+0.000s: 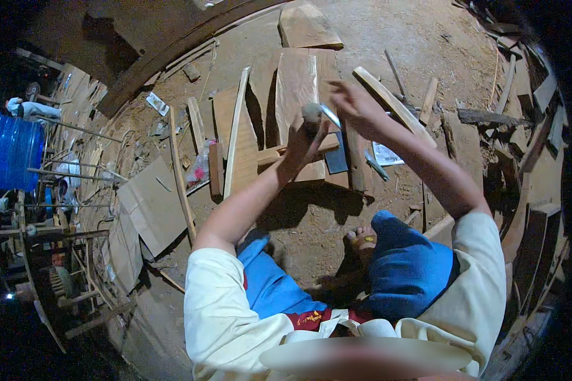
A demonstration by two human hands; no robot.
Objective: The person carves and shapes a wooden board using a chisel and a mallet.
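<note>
My left hand [305, 140] is closed around a grey cylindrical object [311, 112], held above a wide pale-edged board [292, 76]. A shiny curved metal piece [332, 115] shows beside its top; I cannot tell whether it is part of it. My right hand [353, 105] is raised just right of the metal, fingers loosely bent and apart. A short wooden strip [270, 155] lies across the boards under my left hand. A dark flat rectangle [338, 164] and a narrow blue-grey tool [375, 166] lie to the right.
Planks [394, 105] and offcuts surround me. Cardboard [152, 203] lies left, near a plastic bag [200, 162]. Metal frames, a blue water jug [13, 149] and a white-clad shape, possibly a person [32, 108], are farther left. My bare foot [362, 241] is below the boards.
</note>
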